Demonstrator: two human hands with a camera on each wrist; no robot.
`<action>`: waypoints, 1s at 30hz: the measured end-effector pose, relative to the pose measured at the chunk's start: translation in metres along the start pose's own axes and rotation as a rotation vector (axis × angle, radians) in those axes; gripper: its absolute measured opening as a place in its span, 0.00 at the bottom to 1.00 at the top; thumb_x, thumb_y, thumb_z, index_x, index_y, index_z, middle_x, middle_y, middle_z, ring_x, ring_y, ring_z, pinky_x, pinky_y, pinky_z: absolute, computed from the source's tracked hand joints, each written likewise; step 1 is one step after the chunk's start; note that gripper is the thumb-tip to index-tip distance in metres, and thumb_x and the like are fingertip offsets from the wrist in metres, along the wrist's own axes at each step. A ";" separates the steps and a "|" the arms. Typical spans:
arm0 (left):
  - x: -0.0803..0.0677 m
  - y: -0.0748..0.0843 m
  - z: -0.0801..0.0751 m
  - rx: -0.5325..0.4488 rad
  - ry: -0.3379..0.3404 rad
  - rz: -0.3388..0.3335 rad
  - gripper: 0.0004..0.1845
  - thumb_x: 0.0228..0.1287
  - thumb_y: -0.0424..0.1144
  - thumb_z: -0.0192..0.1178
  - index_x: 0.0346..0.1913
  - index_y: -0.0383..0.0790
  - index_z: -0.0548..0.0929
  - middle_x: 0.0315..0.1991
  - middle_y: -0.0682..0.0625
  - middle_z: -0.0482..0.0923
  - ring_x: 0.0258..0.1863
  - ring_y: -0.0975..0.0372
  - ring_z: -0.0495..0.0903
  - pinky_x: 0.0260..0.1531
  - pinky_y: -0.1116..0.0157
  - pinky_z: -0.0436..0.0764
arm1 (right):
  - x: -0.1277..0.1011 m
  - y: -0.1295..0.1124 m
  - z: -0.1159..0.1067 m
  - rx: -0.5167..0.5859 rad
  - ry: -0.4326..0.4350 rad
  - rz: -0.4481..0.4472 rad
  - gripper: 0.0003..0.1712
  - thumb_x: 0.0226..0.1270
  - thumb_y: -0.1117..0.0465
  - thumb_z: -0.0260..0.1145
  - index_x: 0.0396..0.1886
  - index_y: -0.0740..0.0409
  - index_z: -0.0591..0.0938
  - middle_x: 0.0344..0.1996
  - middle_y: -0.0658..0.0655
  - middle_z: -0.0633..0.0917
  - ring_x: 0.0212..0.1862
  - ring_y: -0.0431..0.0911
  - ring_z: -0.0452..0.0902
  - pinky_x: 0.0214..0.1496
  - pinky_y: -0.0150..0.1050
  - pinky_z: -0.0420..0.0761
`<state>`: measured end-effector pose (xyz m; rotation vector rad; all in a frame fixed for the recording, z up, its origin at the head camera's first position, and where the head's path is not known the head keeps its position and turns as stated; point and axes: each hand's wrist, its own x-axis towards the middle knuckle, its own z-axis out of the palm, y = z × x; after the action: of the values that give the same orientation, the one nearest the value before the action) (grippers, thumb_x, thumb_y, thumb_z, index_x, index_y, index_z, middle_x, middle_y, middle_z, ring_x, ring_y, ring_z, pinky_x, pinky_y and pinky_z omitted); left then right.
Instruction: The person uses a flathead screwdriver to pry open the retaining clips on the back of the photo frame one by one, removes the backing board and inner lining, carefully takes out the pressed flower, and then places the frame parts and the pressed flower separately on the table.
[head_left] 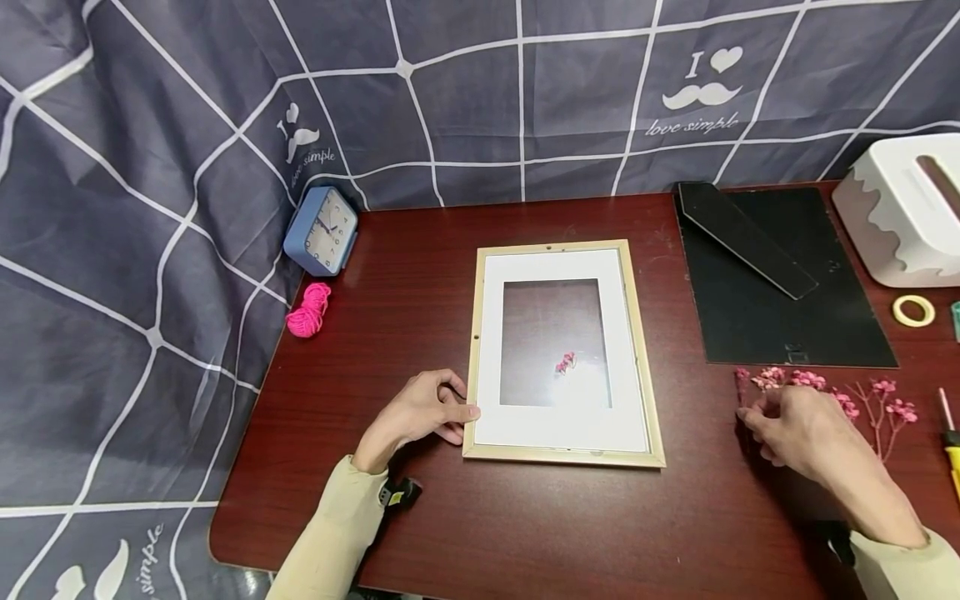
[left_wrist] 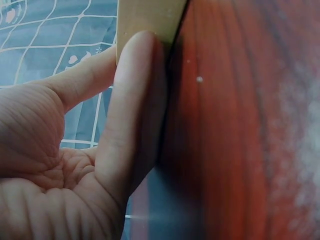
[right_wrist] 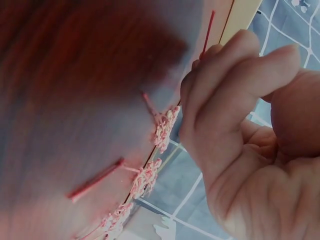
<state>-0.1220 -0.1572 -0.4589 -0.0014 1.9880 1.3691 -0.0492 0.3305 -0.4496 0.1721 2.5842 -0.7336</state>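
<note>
A light wooden picture frame [head_left: 650, 400] lies on the table with a white mat and clear pane inside it. Two small pink flower pieces [head_left: 566, 362] show within the mat's window. My left hand [head_left: 423, 408] grips the frame's lower left edge, thumb on top and fingers along the side. Over at the right, my right hand [head_left: 806, 429] pinches a thin pink flower sprig [head_left: 742, 379] at its fingertips. In the right wrist view a red stem [right_wrist: 208, 35] sticks out past the curled fingers. More pink flower sprigs [head_left: 885, 408] lie around and behind this hand.
A black backing board [head_left: 780, 333] with its stand leg lies at the back right. Nearby are a tape roll [head_left: 913, 311], a white tissue box [head_left: 892, 225] and a yellow-handled tool [head_left: 952, 450]. A blue clock [head_left: 322, 232] and pink yarn [head_left: 308, 311] sit at the left.
</note>
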 end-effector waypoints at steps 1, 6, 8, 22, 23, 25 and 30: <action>0.000 0.000 0.000 -0.001 -0.001 0.000 0.19 0.67 0.30 0.75 0.53 0.28 0.77 0.29 0.47 0.84 0.22 0.59 0.90 0.31 0.57 0.97 | 0.000 0.000 0.000 -0.007 -0.002 -0.002 0.18 0.82 0.58 0.63 0.28 0.58 0.84 0.17 0.48 0.84 0.23 0.42 0.80 0.25 0.38 0.73; 0.000 0.000 0.000 -0.003 -0.006 0.000 0.19 0.67 0.30 0.75 0.53 0.28 0.77 0.29 0.47 0.84 0.22 0.59 0.90 0.31 0.57 0.97 | 0.001 0.000 0.001 -0.028 0.009 -0.002 0.17 0.80 0.58 0.64 0.27 0.58 0.83 0.16 0.48 0.84 0.22 0.43 0.79 0.27 0.39 0.72; 0.000 0.000 -0.001 -0.005 -0.008 0.001 0.19 0.67 0.31 0.75 0.53 0.28 0.77 0.29 0.47 0.84 0.22 0.59 0.90 0.32 0.57 0.97 | 0.002 -0.001 0.002 -0.037 0.020 -0.005 0.16 0.80 0.58 0.65 0.27 0.58 0.82 0.15 0.48 0.84 0.22 0.43 0.78 0.26 0.39 0.72; 0.000 0.000 0.000 -0.007 -0.006 0.002 0.19 0.67 0.30 0.75 0.53 0.28 0.77 0.28 0.48 0.84 0.21 0.60 0.89 0.30 0.58 0.96 | 0.000 0.001 0.003 -0.045 0.035 -0.016 0.21 0.82 0.55 0.63 0.24 0.55 0.82 0.14 0.47 0.82 0.21 0.43 0.77 0.26 0.38 0.69; 0.000 0.001 0.000 -0.006 -0.006 0.001 0.19 0.67 0.30 0.75 0.53 0.28 0.77 0.28 0.47 0.84 0.21 0.60 0.89 0.30 0.58 0.96 | 0.001 0.001 0.003 -0.045 0.038 -0.021 0.21 0.82 0.54 0.64 0.24 0.55 0.82 0.14 0.47 0.83 0.20 0.43 0.76 0.26 0.38 0.69; 0.000 0.001 -0.001 -0.006 -0.007 0.000 0.19 0.67 0.30 0.75 0.53 0.28 0.77 0.28 0.47 0.84 0.21 0.60 0.89 0.30 0.58 0.96 | 0.001 0.001 0.003 -0.047 0.038 -0.021 0.22 0.82 0.55 0.64 0.23 0.55 0.82 0.14 0.47 0.83 0.20 0.43 0.77 0.26 0.38 0.69; 0.000 0.001 -0.001 -0.010 -0.007 -0.002 0.19 0.67 0.30 0.75 0.53 0.28 0.77 0.28 0.48 0.84 0.21 0.60 0.89 0.31 0.58 0.96 | 0.002 0.000 0.004 -0.046 0.038 -0.022 0.21 0.82 0.55 0.63 0.23 0.55 0.82 0.14 0.48 0.82 0.20 0.43 0.77 0.24 0.38 0.69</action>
<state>-0.1227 -0.1577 -0.4579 -0.0035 1.9753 1.3755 -0.0495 0.3288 -0.4534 0.1443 2.6403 -0.6849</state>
